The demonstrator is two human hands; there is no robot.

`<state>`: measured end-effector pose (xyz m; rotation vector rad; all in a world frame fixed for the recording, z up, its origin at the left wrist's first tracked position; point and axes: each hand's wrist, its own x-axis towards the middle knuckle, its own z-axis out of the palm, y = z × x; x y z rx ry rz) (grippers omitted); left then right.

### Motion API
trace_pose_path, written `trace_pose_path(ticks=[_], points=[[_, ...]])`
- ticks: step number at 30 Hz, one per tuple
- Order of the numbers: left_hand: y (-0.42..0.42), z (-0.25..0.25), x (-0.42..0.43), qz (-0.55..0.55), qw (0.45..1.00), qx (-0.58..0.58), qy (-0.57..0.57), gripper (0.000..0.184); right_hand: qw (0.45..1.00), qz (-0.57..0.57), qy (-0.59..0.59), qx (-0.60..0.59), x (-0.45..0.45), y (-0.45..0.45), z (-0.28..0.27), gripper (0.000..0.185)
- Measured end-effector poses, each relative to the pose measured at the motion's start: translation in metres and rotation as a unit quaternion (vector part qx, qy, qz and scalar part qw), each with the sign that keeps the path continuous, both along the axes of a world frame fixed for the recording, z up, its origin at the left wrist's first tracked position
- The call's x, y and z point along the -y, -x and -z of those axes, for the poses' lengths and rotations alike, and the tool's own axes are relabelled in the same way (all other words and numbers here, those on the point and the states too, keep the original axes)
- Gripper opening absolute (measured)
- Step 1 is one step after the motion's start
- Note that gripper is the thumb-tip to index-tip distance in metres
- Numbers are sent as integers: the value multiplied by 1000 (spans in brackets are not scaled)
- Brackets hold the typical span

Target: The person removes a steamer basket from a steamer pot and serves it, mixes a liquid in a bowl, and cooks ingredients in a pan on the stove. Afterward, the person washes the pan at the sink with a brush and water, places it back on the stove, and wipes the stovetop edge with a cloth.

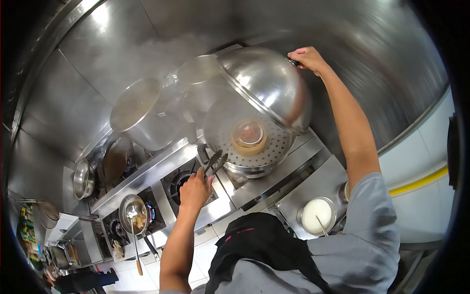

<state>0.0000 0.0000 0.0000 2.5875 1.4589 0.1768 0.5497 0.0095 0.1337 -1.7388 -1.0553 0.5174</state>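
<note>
My right hand [308, 60] is closed round the black knob of a large domed steel lid [269, 78], which is tilted up over the steamer. Below the lid, a perforated steamer tray [223, 132] carries a small round container [249, 138] with something reddish inside, seen through steam. My left hand [195, 188] grips dark tongs [214, 162], whose tips are apart near the steamer's left edge, not touching the container.
Two tall steaming pots [142, 115] [198, 73] stand behind the stove. A pan [133, 215] with a ladle sits by a lit burner at left. A bowl of white liquid [317, 215] stands at right. Another person [81, 280] is at lower left.
</note>
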Motion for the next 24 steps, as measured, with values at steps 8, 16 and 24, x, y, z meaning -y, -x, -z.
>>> trace_pose_path(ticks=[8,16,24], points=[[-123,-68,-69,96,980,-169,-36,44,1000,15,-25,-2,-2,-8,1,32],[-221,-36,-130,51,959,-279,19,56,1000,15,-20,8,-7,-7,1,34],[-220,-62,-115,93,948,-303,14,67,1000,9,-23,5,-6,-18,5,34]])
